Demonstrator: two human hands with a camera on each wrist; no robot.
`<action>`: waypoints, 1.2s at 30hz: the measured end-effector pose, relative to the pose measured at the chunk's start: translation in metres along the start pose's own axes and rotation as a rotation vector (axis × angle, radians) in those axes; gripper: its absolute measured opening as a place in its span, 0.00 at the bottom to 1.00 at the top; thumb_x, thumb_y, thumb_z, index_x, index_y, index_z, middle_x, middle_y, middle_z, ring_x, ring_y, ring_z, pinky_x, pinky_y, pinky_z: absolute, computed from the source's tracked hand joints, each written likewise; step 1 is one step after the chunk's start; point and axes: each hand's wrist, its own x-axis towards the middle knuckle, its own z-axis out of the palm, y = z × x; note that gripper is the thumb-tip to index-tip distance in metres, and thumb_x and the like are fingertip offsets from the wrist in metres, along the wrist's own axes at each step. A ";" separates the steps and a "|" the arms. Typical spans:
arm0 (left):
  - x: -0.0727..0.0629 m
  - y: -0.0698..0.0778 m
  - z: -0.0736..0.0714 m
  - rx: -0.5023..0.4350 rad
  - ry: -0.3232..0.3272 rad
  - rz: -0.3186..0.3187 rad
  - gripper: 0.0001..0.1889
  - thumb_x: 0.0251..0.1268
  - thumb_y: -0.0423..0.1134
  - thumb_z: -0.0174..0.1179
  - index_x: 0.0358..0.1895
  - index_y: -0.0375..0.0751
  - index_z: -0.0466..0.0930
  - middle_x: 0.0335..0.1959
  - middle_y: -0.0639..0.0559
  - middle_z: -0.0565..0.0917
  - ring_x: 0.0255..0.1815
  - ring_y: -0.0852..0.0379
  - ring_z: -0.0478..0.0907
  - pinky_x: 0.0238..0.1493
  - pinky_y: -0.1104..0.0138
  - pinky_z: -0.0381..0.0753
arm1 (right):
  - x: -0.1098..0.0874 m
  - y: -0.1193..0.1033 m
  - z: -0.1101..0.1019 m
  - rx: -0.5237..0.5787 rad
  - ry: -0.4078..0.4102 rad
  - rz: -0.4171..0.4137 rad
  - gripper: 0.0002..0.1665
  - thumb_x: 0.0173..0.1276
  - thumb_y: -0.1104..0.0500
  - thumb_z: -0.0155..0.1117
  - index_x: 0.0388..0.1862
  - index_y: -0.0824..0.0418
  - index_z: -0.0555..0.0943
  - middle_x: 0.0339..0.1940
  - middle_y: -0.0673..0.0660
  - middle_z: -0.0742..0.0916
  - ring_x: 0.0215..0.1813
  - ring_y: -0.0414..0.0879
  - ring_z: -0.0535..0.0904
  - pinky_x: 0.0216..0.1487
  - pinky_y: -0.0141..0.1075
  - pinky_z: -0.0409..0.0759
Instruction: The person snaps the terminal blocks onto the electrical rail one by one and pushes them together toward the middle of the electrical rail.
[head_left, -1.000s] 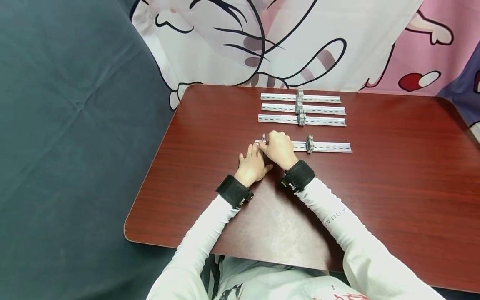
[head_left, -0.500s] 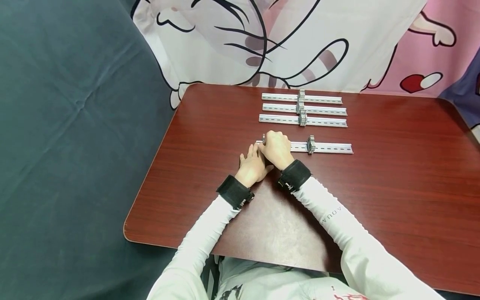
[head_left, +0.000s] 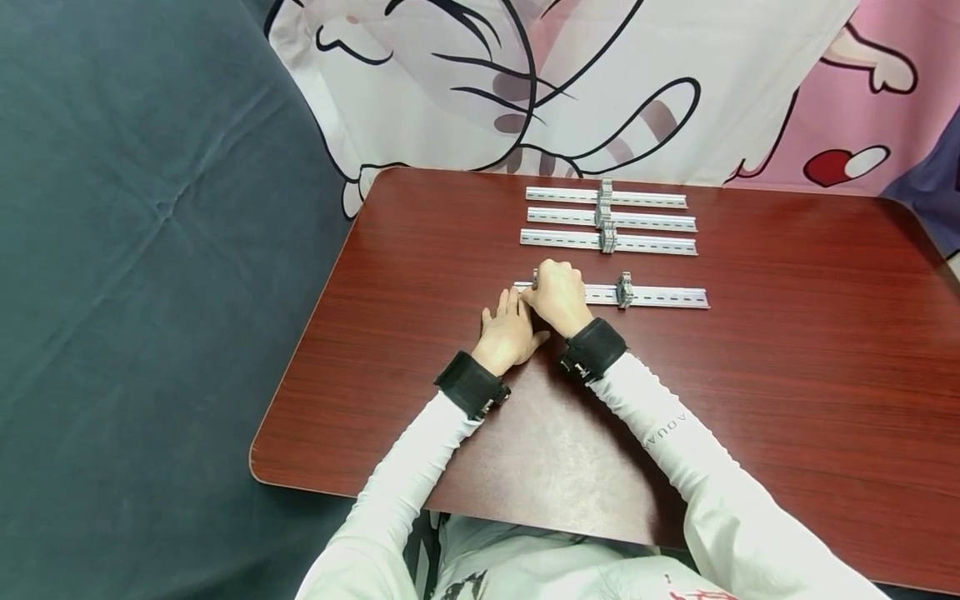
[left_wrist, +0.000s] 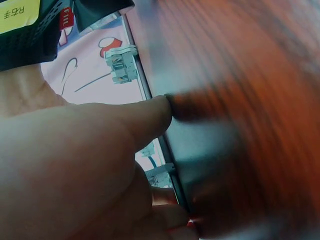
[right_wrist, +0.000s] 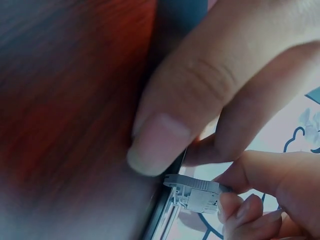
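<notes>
A slotted metal DIN rail (head_left: pixel 667 297) lies across the table close in front of both hands. My left hand (head_left: pixel 504 335) is spread with straight fingers, its fingertips at the rail's left end and its thumb (right_wrist: pixel 162 142) down near the tabletop. My right hand (head_left: pixel 557 296) pinches the outer edge of a slim grey terminal block (right_wrist: pixel 197 192) that sits upright on the rail. In the head view this hand hides most of that block and the rail beneath. A thicker group of terminal blocks (head_left: pixel 624 290) stands at mid-rail, also visible in the left wrist view.
Behind the work, three more DIN rails (head_left: pixel 558 239) lie parallel, each with terminal blocks (head_left: pixel 607 238) near its middle. The reddish-brown table (head_left: pixel 787 375) extends to the right. A patterned cloth (head_left: pixel 450 100) hangs along the table's back edge.
The slim terminal block and my right hand have shifted slightly right along the rail. My left hand stays at the rail's left end. The head view has drifted a little.
</notes>
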 end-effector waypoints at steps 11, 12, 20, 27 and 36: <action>-0.002 0.002 0.000 -0.023 0.048 0.002 0.41 0.74 0.59 0.43 0.78 0.36 0.41 0.80 0.42 0.44 0.81 0.50 0.39 0.76 0.48 0.51 | -0.002 0.007 -0.003 0.000 0.012 -0.014 0.23 0.58 0.58 0.68 0.08 0.56 0.70 0.13 0.52 0.77 0.26 0.59 0.84 0.28 0.47 0.81; -0.002 0.002 0.000 -0.021 0.050 0.003 0.41 0.74 0.59 0.43 0.78 0.36 0.41 0.80 0.42 0.44 0.81 0.50 0.39 0.76 0.48 0.51 | -0.003 0.008 -0.003 0.001 0.010 -0.014 0.23 0.58 0.58 0.67 0.07 0.56 0.69 0.12 0.52 0.76 0.25 0.58 0.83 0.28 0.47 0.81; 0.000 0.002 0.001 -0.018 0.046 -0.001 0.42 0.74 0.59 0.43 0.78 0.36 0.39 0.80 0.42 0.43 0.81 0.49 0.39 0.76 0.48 0.51 | -0.003 0.011 -0.005 -0.002 -0.006 0.017 0.22 0.59 0.58 0.66 0.08 0.56 0.70 0.14 0.53 0.77 0.27 0.59 0.84 0.28 0.46 0.80; 0.000 0.002 0.002 -0.016 0.055 0.007 0.42 0.74 0.59 0.43 0.78 0.36 0.40 0.80 0.41 0.44 0.81 0.49 0.40 0.76 0.48 0.52 | -0.003 0.014 -0.006 -0.003 -0.009 0.023 0.23 0.59 0.60 0.64 0.07 0.55 0.68 0.13 0.51 0.75 0.24 0.56 0.81 0.25 0.44 0.78; 0.002 0.002 0.002 -0.016 0.052 0.007 0.42 0.74 0.59 0.44 0.77 0.35 0.40 0.80 0.41 0.43 0.81 0.49 0.39 0.76 0.48 0.52 | -0.004 0.023 -0.010 -0.015 0.025 0.024 0.21 0.55 0.60 0.65 0.07 0.55 0.68 0.15 0.54 0.78 0.27 0.60 0.83 0.30 0.50 0.80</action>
